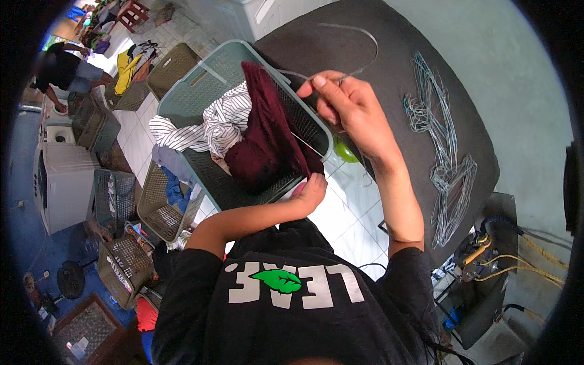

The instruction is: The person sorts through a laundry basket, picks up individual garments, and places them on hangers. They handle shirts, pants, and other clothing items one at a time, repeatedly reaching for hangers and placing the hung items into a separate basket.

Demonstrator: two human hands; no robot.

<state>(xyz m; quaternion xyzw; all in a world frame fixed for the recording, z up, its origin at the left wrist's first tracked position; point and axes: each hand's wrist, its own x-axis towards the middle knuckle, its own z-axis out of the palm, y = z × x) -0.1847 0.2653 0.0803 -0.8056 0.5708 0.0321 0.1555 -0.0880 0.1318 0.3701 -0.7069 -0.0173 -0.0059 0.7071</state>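
My left hand [312,195] grips the lower edge of a maroon garment [264,150] at the near corner of a grey-green plastic laundry basket [194,175]. The garment drapes over the basket's side and rises to a peak inside it. Beside it in the basket lies a knotted white cloth with dark stripes [223,121]. My right hand [351,102] is raised at the basket's right side, pinching a thin pale plastic strap [372,39] between thumb and forefinger. One end of the strap arcs over a dark padded surface [365,13].
Tangled bundles of thin cord [438,137] lie on the padded surface. Several laundry baskets, one a tan basket [157,207], stand on the left near a white washing machine [66,187]. A person [68,68] stands farther off. A green round object [345,150] shows below the basket rim.
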